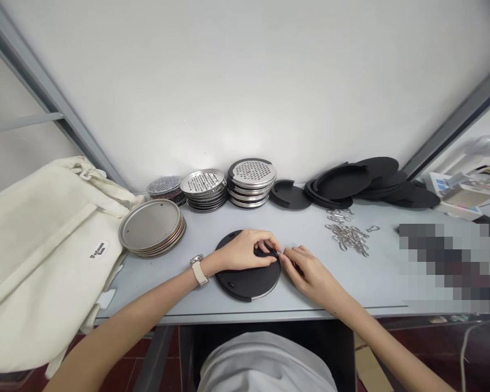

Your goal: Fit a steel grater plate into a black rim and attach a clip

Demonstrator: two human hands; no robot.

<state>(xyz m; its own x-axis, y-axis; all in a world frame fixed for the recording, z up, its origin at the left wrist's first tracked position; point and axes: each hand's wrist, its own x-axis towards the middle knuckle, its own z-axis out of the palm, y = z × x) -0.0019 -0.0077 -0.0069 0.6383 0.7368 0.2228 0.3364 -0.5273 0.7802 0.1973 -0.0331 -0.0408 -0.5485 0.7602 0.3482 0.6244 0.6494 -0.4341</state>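
A round black disc [249, 283] with a raised rim and a strip of bright metal along its lower right edge lies flat on the grey table before me. My left hand [245, 251] reaches over the disc, with thumb and fingers closed on its right edge. Just beside that edge, my right hand [308, 272] pinches a small shiny metal clip [278, 253], mostly hidden between the fingertips. The fingertips of both hands nearly meet there. To the right lies a loose pile of small metal snap clips [349, 238].
At the back stand stacks of round metal grater plates [204, 182] and grater discs with black rims [253, 173]. Plain metal discs [149, 226] are stacked left, beside a cream bag [44, 256]. Black round holders [343, 182] overlap at the back right, near a white box [457, 196].
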